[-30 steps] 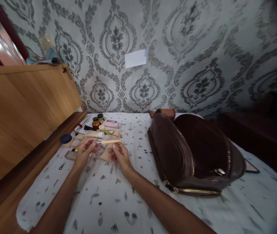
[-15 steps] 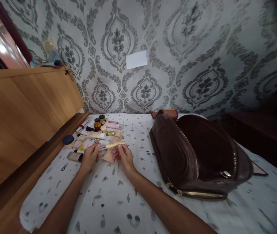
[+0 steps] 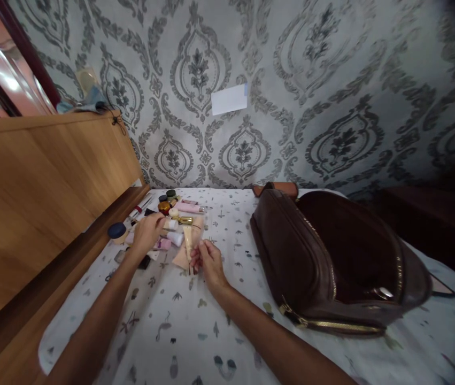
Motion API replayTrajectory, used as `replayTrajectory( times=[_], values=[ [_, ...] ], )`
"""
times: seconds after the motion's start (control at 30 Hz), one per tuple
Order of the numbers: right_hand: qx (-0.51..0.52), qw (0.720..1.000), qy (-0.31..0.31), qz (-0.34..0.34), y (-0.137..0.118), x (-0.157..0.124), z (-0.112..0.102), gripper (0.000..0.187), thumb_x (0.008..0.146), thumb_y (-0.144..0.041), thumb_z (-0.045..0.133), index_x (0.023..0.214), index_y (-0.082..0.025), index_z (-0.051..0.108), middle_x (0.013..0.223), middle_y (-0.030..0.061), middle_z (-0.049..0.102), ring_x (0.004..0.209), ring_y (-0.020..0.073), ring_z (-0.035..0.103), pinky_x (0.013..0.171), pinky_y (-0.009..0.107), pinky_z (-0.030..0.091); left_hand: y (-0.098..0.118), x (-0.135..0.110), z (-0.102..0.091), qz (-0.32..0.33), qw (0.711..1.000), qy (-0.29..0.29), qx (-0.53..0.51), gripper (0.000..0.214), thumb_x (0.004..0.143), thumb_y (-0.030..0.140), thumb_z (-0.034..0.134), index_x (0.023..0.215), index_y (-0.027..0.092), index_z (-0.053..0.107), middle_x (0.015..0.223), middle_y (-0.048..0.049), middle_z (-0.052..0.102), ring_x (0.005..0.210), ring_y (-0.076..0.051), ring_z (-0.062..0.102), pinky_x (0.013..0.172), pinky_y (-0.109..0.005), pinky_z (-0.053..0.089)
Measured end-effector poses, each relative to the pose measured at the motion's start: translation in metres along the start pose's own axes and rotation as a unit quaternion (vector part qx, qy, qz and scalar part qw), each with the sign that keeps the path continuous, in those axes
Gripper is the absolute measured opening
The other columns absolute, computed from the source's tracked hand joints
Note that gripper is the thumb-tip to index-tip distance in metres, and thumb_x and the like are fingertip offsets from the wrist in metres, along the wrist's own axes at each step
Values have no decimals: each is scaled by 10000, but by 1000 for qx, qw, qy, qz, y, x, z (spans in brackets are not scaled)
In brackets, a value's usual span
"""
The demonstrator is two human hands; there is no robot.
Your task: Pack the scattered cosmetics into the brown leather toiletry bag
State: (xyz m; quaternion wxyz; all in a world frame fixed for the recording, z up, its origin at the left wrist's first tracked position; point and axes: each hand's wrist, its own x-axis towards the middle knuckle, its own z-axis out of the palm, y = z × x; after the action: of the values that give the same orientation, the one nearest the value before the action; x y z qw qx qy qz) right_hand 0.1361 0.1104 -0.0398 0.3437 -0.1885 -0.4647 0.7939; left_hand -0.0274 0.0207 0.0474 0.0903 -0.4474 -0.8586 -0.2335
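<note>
My right hand [image 3: 209,262] pinches a slim cream-coloured tube [image 3: 188,240], which now points away from me above a peach-coloured tube [image 3: 197,229]. My left hand [image 3: 149,232] reaches over the cosmetics, its fingers closed at a beige tube whose white cap [image 3: 171,224] shows past the fingertips; most of that tube is hidden. Around the hands lie a gold tube [image 3: 185,220], a pale lilac tube [image 3: 174,237], a pink tube [image 3: 189,207] and an amber jar [image 3: 163,207]. A jar with a dark blue lid [image 3: 117,231] stands at the left.
A large dark brown bag [image 3: 323,262] with gold zips fills the right of the white patterned sheet [image 3: 195,331]. Behind it lies a brown leather item [image 3: 279,188]. A wooden panel [image 3: 51,176] bounds the left side, and a patterned wall [image 3: 243,144] the back.
My left hand has left the slim cream tube and moved forward and left onto the beige tube. In my right hand the slim tube has turned from crosswise to pointing away from me.
</note>
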Motion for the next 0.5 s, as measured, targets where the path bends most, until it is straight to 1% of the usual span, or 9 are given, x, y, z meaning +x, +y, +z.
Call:
replayTrajectory(
  times=[0.07, 0.1, 0.2, 0.3, 0.4, 0.5],
  values=[
    [-6, 1000, -1, -2, -1, -1, 0, 521, 705, -702, 648, 699, -201, 504, 581, -38, 579, 341, 65, 437, 321, 189, 344, -10, 25, 2, 0, 998, -32, 50, 210, 913, 233, 490, 883, 208, 697, 954, -71, 704, 908, -226, 623, 729, -296, 415],
    [-12, 1000, -1, -3, -1, -2, 0, 515, 714, -699, 639, 701, -201, 507, 589, -34, 581, 353, 70, 451, 330, 192, 346, -15, 37, 4, -2, 996, -52, 73, 203, 909, 216, 508, 890, 207, 710, 988, -79, 707, 940, -235, 631, 755, -306, 432],
    [-33, 999, -2, -4, -2, -2, -1, 491, 746, -685, 610, 702, -205, 510, 609, -22, 583, 398, 93, 495, 347, 204, 340, -26, 63, 15, -2, 985, -115, 126, 151, 932, 266, 579, 968, 184, 700, 1057, -79, 694, 987, -228, 641, 848, -365, 492],
    [-45, 999, -5, -5, -2, -2, -2, 475, 761, -675, 600, 696, -217, 492, 616, -17, 584, 412, 108, 497, 351, 221, 332, -34, 80, 24, 4, 972, -170, 161, 238, 945, 349, 610, 1102, 174, 649, 1149, -75, 658, 1021, -210, 640, 897, -421, 531],
    [-51, 999, -9, -4, -1, -1, -3, 487, 765, -691, 588, 694, -224, 473, 622, -16, 580, 409, 111, 484, 356, 232, 324, -40, 93, 27, 15, 959, -216, 184, 273, 945, 348, 614, 1161, 181, 630, 1191, -83, 642, 1035, -216, 641, 886, -419, 548],
    [-53, 999, -9, -5, -1, 0, -3, 508, 756, -716, 578, 691, -223, 475, 619, -21, 571, 391, 102, 460, 356, 233, 311, -44, 104, 28, 22, 948, -251, 195, 292, 937, 343, 627, 1180, 181, 622, 1196, -83, 638, 1028, -217, 644, 867, -412, 556]
  ],
)
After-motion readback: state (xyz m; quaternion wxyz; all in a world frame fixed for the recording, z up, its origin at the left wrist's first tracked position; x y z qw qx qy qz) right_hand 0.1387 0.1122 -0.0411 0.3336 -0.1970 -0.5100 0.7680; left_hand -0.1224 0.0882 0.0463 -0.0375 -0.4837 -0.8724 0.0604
